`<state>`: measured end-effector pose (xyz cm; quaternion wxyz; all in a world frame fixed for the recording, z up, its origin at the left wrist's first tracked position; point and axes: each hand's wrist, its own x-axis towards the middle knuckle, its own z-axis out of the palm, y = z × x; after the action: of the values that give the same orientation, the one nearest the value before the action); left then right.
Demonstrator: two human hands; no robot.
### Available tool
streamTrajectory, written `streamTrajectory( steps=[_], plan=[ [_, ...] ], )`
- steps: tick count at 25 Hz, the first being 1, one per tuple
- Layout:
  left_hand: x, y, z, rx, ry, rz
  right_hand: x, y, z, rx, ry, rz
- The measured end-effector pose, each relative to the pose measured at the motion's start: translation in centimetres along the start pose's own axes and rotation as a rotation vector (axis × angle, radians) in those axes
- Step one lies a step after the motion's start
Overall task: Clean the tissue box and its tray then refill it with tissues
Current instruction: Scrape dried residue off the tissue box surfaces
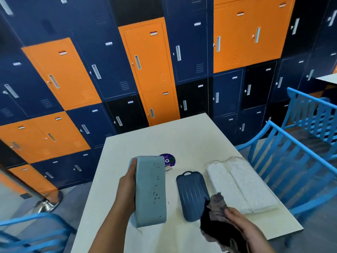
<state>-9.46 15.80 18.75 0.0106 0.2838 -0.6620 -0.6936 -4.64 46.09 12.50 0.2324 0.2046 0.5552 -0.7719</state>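
Observation:
My left hand (127, 189) grips a light blue tissue box (150, 190) by its left side and holds it above the white table (182, 139). Dark specks dot the box's upper face. A dark blue ribbed tray (192, 194) lies flat on the table just right of the box. My right hand (240, 223) holds a dark crumpled cloth (218, 220) at the tray's near right corner, covering that corner. Two packs of white tissues (240, 185) in clear wrap lie side by side to the right of the tray.
A round purple sticker (169, 159) shows on the table behind the box. Blue slatted chairs (295, 161) stand at the right, another blue chair (32, 232) at the near left. Orange and navy lockers (145, 70) fill the wall behind. A chrome post base (49, 203) stands left.

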Motion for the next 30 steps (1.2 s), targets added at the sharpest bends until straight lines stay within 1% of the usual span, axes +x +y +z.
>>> streamTrajectory(
  steps=[2, 3, 5, 8, 11, 14, 16, 19, 20, 21, 23, 25, 26, 27, 28, 30],
  plan=[
    [-1.1, 2.2, -0.3, -0.134, -0.039, 0.004, -1.1, -2.6, 2.1, -0.111, -0.010, -0.114],
    [-1.7, 3.5, -0.4, -0.185, -0.050, 0.017, -1.8, -4.3, 3.5, -0.128, -0.003, -0.177],
    [-2.8, 6.0, -0.7, -0.255, -0.081, 0.036, -3.3, -7.0, 6.2, -0.163, 0.006, -0.383],
    [-4.7, 9.7, -1.3, -0.325, -0.113, 0.101, -5.2, -11.3, 9.5, -0.325, 0.039, -0.724],
    [-6.1, 12.4, -3.5, -0.377, -0.070, 0.188, -7.0, -14.6, 13.4, -0.470, 0.051, -0.989],
    [-6.6, 13.9, -5.8, -0.451, -0.043, 0.220, -8.8, -16.9, 18.3, -0.642, -0.028, -1.215],
    [-6.3, 14.2, -7.3, -0.531, -0.022, 0.236, -9.4, -17.6, 21.9, -0.772, -0.082, -1.331],
    [-5.8, 14.1, -9.2, -0.654, -0.028, 0.212, -9.7, -17.8, 26.6, -0.896, -0.066, -1.442],
    [-6.0, 14.1, -9.4, -0.686, -0.046, 0.207, -9.7, -17.8, 27.4, -0.874, -0.060, -1.452],
    [-6.1, 14.2, -9.5, -0.723, -0.071, 0.208, -9.9, -17.6, 27.8, -0.837, -0.076, -1.433],
    [-5.8, 14.0, -11.4, -0.805, -0.070, 0.217, -9.5, -16.2, 29.4, -0.793, -0.107, -1.403],
    [-5.6, 13.9, -13.1, -0.860, -0.059, 0.244, -8.8, -14.2, 29.5, -0.757, -0.073, -1.370],
    [-5.4, 13.6, -13.9, -0.876, -0.039, 0.253, -8.3, -12.8, 29.3, -0.717, -0.053, -1.325],
    [-5.2, 13.3, -14.6, -0.898, -0.021, 0.244, -7.9, -11.1, 29.2, -0.663, -0.024, -1.268],
    [-5.1, 13.0, -15.1, -0.923, -0.010, 0.230, -7.6, -9.4, 29.0, -0.632, 0.015, -1.249],
    [-5.1, 12.6, -15.8, -0.989, -0.032, 0.215, -7.6, -6.5, 29.1, -0.604, 0.049, -1.329]
  ],
)
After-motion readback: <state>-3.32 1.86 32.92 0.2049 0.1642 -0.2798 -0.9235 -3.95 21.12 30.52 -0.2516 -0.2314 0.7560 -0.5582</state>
